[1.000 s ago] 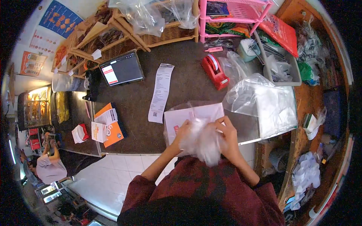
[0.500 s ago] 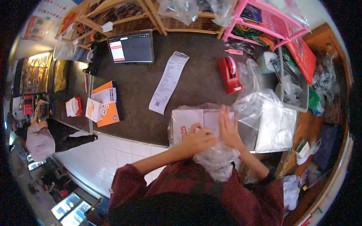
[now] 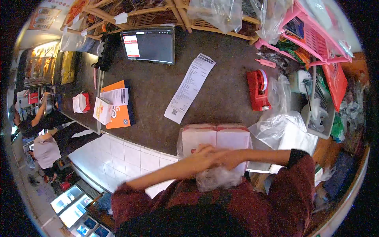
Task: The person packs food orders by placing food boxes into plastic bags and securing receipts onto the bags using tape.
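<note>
Two white boxes with red edges (image 3: 233, 138) lie side by side inside a clear plastic bag (image 3: 219, 178) at the counter's front edge. The bag's bunched mouth hangs toward my body, just below my hands. My left hand (image 3: 199, 157) is closed around the gathered plastic over the boxes. Crossing against it, my right hand (image 3: 228, 158) is also closed at the same bunch, its fingers curled and slightly blurred. The overlap hides some of the fingers and the exact grip.
A long printed receipt (image 3: 190, 89) lies on the dark counter, near a tablet (image 3: 148, 45). Right of it are a red tape dispenser (image 3: 258, 91), clear plastic bags (image 3: 276, 126) and a grey bin (image 3: 321, 118). An orange folder (image 3: 118, 118) lies left. Other people (image 3: 47, 148) stand beyond.
My right hand has left its flat pose on the right box and come down and left to meet my left hand at the bag's bunch. The view has shifted a little.
</note>
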The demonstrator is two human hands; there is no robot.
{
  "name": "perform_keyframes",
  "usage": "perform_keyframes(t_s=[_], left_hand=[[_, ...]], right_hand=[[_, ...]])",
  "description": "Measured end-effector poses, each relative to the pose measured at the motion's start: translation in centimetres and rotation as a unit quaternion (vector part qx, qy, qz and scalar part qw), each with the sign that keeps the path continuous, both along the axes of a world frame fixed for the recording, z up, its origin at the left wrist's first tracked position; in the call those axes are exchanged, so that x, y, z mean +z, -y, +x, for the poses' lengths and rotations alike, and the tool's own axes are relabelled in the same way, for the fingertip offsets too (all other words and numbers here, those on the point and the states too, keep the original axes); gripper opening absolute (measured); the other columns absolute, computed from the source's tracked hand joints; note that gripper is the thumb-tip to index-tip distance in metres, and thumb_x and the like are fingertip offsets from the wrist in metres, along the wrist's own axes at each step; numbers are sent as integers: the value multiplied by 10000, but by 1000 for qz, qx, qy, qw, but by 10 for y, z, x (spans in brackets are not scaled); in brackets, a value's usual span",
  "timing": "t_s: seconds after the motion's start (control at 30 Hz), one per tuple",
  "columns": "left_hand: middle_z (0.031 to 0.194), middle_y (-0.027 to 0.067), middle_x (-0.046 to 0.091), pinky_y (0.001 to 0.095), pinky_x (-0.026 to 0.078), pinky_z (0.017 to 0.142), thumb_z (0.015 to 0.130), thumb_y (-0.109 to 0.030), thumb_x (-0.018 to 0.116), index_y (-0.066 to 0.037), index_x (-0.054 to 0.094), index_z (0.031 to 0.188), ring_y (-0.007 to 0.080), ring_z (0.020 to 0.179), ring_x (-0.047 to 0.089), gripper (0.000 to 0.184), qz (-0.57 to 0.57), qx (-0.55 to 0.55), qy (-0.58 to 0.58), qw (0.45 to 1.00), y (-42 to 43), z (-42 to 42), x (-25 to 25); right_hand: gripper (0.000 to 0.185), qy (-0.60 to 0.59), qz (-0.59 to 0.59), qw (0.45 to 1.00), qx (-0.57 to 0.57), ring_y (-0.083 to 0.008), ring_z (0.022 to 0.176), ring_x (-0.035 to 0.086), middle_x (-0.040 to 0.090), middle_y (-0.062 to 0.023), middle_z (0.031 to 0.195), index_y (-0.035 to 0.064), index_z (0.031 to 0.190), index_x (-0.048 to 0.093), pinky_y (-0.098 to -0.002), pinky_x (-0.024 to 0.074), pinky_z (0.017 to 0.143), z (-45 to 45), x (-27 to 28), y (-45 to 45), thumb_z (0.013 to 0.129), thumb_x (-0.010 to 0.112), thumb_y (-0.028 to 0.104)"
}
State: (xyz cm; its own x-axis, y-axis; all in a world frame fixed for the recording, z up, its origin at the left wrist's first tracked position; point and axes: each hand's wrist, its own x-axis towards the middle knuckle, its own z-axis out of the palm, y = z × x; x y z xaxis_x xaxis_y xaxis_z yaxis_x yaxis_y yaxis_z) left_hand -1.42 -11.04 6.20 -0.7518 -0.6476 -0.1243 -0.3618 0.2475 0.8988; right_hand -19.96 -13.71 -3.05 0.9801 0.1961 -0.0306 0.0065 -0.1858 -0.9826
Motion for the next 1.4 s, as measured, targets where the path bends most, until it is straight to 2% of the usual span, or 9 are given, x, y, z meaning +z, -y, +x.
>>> perform_keyframes(t_s=[0.2,0.63,0.77,0.87,1.03,1.17,1.27,1.33,1.4], left_hand=[[1296,159,309,378,215,1024,835,-158,530,3,220,1296,259,1221,291,579,276,553,-140,774,-118,29,-21],[1331,128,282,386,210,1027,855,-340,404,-38,197,1320,249,1237,274,592,314,461,-464,689,-27,20,-56],[1341,118,274,389,209,1028,862,-396,366,-50,190,1327,246,1243,269,606,298,432,-426,737,-31,9,-64],[1349,111,268,391,208,1029,866,-438,337,-60,185,1333,244,1246,265,620,306,393,-381,779,-51,-11,-74],[1363,99,258,394,206,1030,874,-508,288,-76,177,1342,240,1253,258,647,357,325,-337,808,-79,-34,-114],[1362,93,273,415,237,1019,879,-528,278,-69,216,1335,243,1242,284,651,497,152,-657,545,-87,30,-101],[1337,125,332,433,245,1011,889,-501,289,-56,280,1320,250,1245,295,619,344,441,-463,687,-63,40,-82],[1345,113,329,363,246,1005,915,-437,273,-40,319,1305,228,1252,284,558,251,363,-237,866,-50,33,-69],[1310,108,386,323,257,993,923,-407,267,-39,383,1273,226,1219,335,521,280,355,-157,878,-51,14,-64]], right_hand=[[448,23,10,933,-358,-268,1091,451,482,-125,1176,52,1171,463,-361,314,963,-10,79,-4,770,580,212],[114,198,-559,801,-79,-134,910,528,571,-56,820,71,709,556,-480,330,806,44,234,4,705,534,183],[186,-23,-267,839,-474,-223,958,507,558,-95,906,20,905,552,-430,340,890,32,222,35,763,478,116],[288,-73,104,685,-718,-222,1047,472,517,-164,1083,-27,1047,534,-410,354,908,1,199,54,796,436,76],[413,76,-446,588,-670,-279,1077,413,479,-162,1099,-10,1082,505,-452,299,918,-37,143,-2,670,520,0],[492,43,-573,688,-443,-293,1080,371,479,-135,1058,-24,1029,491,-485,265,906,14,178,-13,550,588,31],[489,-46,-611,673,-414,-307,1046,386,480,-145,1023,-33,977,488,-403,317,845,17,158,-11,502,585,33],[482,-61,-490,694,-523,-301,1039,400,484,-134,1026,-39,970,491,-414,320,845,-3,120,-3,500,579,24],[493,-87,-486,696,-522,-308,1082,387,479,-142,1093,-19,1015,506,-421,304,887,-20,77,-12,534,596,42]])
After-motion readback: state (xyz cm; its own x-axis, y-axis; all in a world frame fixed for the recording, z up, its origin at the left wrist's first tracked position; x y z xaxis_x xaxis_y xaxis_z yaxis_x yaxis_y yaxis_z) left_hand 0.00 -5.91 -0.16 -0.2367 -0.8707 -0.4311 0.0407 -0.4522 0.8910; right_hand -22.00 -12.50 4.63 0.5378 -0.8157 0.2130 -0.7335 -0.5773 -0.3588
